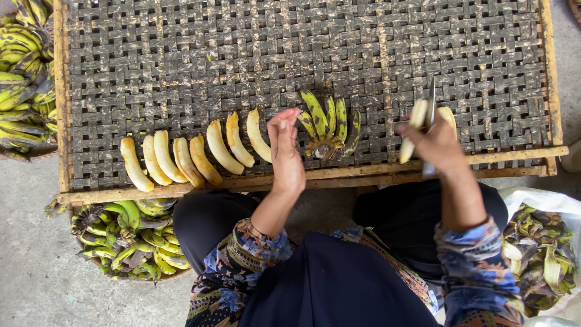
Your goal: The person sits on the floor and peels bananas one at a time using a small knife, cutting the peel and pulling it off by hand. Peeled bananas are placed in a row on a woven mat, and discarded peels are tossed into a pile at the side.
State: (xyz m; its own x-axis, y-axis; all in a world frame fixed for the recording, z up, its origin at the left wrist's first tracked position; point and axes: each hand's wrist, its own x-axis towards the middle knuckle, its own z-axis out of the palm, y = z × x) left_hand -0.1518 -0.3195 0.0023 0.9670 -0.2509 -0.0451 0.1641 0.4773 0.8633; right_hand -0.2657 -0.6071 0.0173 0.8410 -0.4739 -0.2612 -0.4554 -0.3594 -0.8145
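My right hand point(437, 144) grips a knife point(430, 109) together with a peeled pale banana point(413, 127) over the front edge of a woven bamboo tray point(302, 54). My left hand point(286, 151) is raised edge-on, fingers loosely together, holding nothing. It hovers just right of a row of several peeled bananas point(193, 154) laid side by side on the tray. A small hand of green-yellow unpeeled bananas point(327, 124) lies on the tray between my two hands.
A basket of green bananas point(130, 239) stands under the tray at the left. More unpeeled bunches point(24, 72) are piled at the far left. A white bag of banana peels point(541, 254) sits at the right. My dark-clothed knees are under the tray's wooden frame point(242, 181).
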